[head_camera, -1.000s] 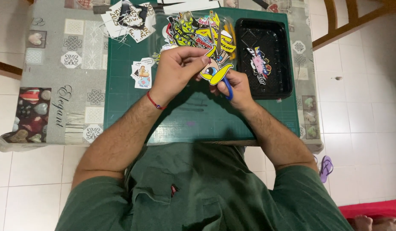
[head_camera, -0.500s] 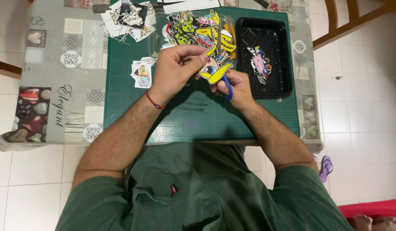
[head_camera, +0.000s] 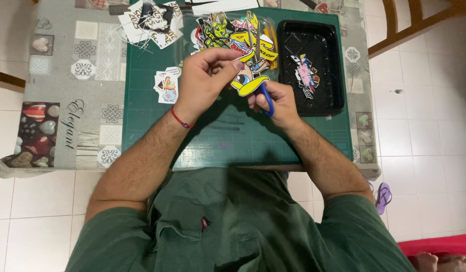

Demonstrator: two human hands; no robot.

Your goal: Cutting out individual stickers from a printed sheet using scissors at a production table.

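My left hand (head_camera: 205,80) pinches a colourful printed sticker sheet (head_camera: 232,38) held above a green cutting mat (head_camera: 218,136). A yellow cartoon figure (head_camera: 245,83) hangs at the sheet's lower edge between both hands. My right hand (head_camera: 276,100) grips blue-handled scissors (head_camera: 265,100), whose blades point up into the sheet beside that figure. A thin red band circles my left wrist.
A black tray (head_camera: 333,95) right of the mat holds a cut-out sticker (head_camera: 304,75). Two small cut stickers (head_camera: 166,85) lie on the mat's left part. Paper scraps (head_camera: 150,20) are piled at the far left. A patterned tablecloth (head_camera: 67,100) covers the table; a wooden chair (head_camera: 419,25) stands at right.
The hands and sheet have barely shifted; the scissors stay at the yellow figure's edge.
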